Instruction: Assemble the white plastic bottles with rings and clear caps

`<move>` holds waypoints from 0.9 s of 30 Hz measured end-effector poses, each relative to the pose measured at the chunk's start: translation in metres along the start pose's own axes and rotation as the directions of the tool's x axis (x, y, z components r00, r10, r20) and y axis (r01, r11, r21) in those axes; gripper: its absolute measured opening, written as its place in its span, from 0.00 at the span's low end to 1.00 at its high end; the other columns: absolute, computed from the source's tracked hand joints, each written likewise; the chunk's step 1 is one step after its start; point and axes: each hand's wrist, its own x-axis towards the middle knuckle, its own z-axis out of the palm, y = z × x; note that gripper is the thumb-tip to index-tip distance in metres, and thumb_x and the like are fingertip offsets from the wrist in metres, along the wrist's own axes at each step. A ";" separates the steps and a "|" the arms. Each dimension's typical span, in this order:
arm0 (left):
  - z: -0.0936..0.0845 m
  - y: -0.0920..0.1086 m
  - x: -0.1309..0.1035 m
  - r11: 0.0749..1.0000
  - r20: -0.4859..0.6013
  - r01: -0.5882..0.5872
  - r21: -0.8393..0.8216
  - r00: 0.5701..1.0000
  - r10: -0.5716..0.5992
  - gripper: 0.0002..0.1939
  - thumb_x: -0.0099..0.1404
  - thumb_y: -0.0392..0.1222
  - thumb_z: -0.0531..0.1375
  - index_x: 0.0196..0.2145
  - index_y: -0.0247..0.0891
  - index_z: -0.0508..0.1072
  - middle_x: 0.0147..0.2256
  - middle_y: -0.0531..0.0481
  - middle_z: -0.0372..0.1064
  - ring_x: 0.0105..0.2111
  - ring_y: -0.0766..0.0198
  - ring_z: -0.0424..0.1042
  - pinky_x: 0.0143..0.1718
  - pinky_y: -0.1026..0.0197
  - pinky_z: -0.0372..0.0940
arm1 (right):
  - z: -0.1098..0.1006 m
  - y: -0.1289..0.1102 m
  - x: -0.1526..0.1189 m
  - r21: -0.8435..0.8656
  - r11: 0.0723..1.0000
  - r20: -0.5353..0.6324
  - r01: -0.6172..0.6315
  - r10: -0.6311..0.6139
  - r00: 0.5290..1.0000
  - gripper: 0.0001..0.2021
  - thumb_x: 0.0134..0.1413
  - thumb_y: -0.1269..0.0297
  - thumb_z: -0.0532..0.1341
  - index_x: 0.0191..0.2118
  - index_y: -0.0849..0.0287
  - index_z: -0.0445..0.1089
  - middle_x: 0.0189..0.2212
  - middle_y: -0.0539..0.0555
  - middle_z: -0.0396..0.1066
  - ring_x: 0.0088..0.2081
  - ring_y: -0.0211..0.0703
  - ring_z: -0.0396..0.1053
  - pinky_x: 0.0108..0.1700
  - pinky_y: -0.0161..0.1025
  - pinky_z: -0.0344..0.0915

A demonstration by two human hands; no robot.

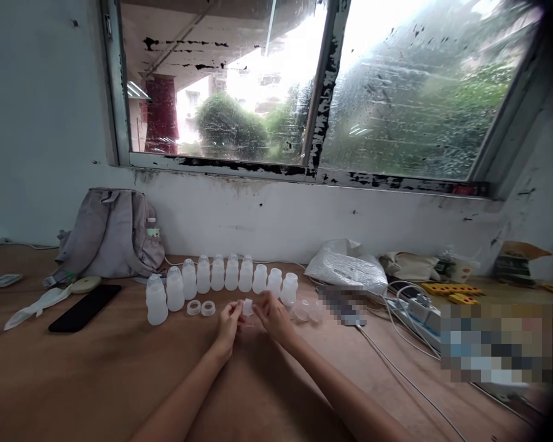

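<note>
Between both hands point(230, 319) point(273, 316) — small translucent piece point(247, 307), roughly upright.

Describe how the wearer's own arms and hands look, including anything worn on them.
The left hand and right hand are ungloved. The left forearm and right forearm are slim and bare, with no sleeve, watch or bracelet showing. Rings would be too small to tell.

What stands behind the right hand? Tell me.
Behind the right hand stand cloudy bottles in a row, then the wall. The hand hides part of the tabletop, and possibly one bottle's base.
</note>
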 end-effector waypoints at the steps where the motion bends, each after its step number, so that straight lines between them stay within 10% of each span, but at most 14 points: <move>1: -0.004 0.000 0.004 1.000 -0.056 -0.008 -0.011 0.998 0.007 0.20 0.49 0.57 0.57 0.28 0.35 0.67 0.23 0.53 0.62 0.21 0.70 0.63 0.15 0.72 0.53 | 0.002 0.003 0.008 -0.009 1.000 -0.010 -0.017 0.017 1.000 0.17 0.47 0.66 0.52 0.46 0.60 0.56 0.28 0.52 0.64 0.29 0.40 0.64 0.31 0.36 0.59; 12: -0.025 0.007 0.020 0.994 -0.254 -0.017 -0.107 0.967 -0.011 0.17 0.50 0.55 0.56 0.25 0.36 0.62 0.23 0.55 0.61 0.18 0.72 0.63 0.14 0.71 0.54 | 0.012 0.010 0.082 -0.421 0.872 0.049 -0.250 0.297 0.954 0.16 0.52 0.71 0.49 0.48 0.65 0.55 0.30 0.61 0.67 0.32 0.47 0.67 0.31 0.38 0.56; 21: -0.023 0.005 0.015 0.993 -0.235 -0.007 -0.120 0.972 -0.022 0.20 0.47 0.57 0.57 0.27 0.36 0.65 0.23 0.55 0.62 0.18 0.71 0.64 0.14 0.70 0.55 | -0.022 -0.012 0.033 -0.417 0.903 -0.121 0.105 -0.169 0.978 0.07 0.54 0.67 0.49 0.36 0.60 0.62 0.40 0.60 0.60 0.38 0.44 0.62 0.36 0.37 0.58; 27: -0.022 0.004 0.012 0.995 -0.204 -0.023 -0.095 0.979 0.003 0.19 0.46 0.56 0.58 0.27 0.36 0.66 0.22 0.55 0.62 0.18 0.71 0.63 0.15 0.69 0.54 | -0.029 -0.023 -0.008 -0.213 0.969 -0.161 0.127 -0.163 0.974 0.07 0.54 0.64 0.50 0.36 0.58 0.62 0.33 0.55 0.65 0.34 0.42 0.65 0.36 0.36 0.61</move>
